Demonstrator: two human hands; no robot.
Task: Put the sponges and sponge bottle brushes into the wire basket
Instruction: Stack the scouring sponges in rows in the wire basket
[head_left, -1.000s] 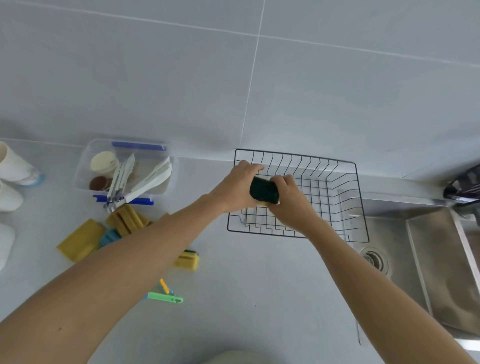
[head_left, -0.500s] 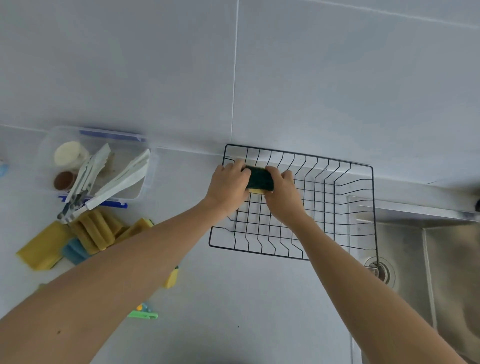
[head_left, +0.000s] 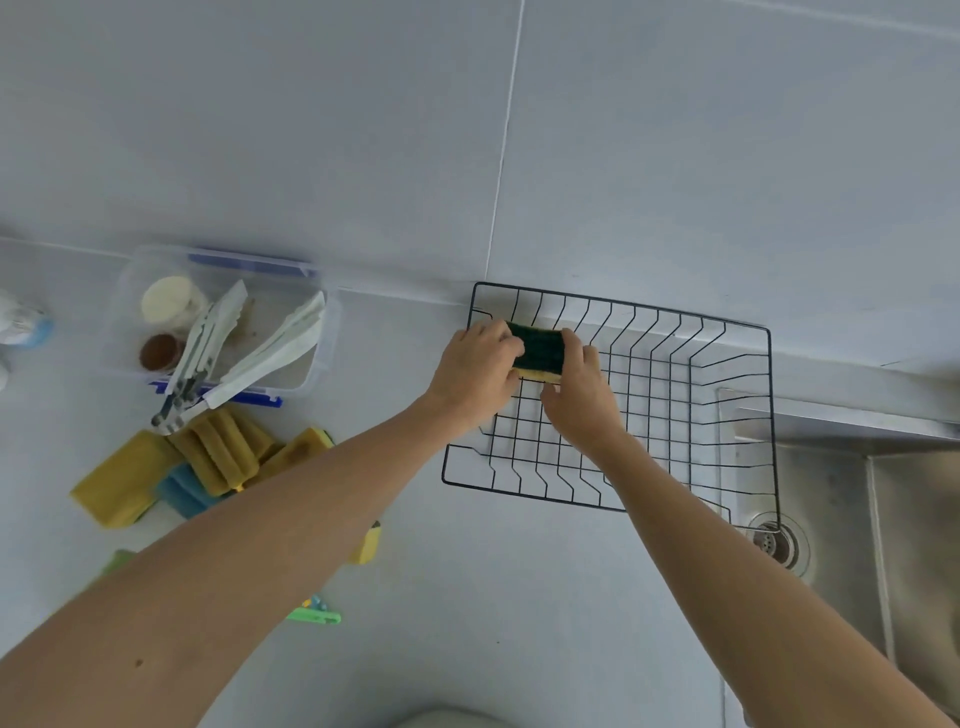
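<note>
Head view: left hand (head_left: 475, 376) and right hand (head_left: 582, 397) pinch the green-topped sponge (head_left: 537, 353) between them; it should be seated flat in the wire basket (head_left: 675, 415) upper-left corner before release.

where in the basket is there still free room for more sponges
Most of the black wire basket is bare: its whole right half toward the steel sink, and the near rows by the front rim. Only the back-left corner is taken, where both hands hold the green-and-yellow sponge.
</note>
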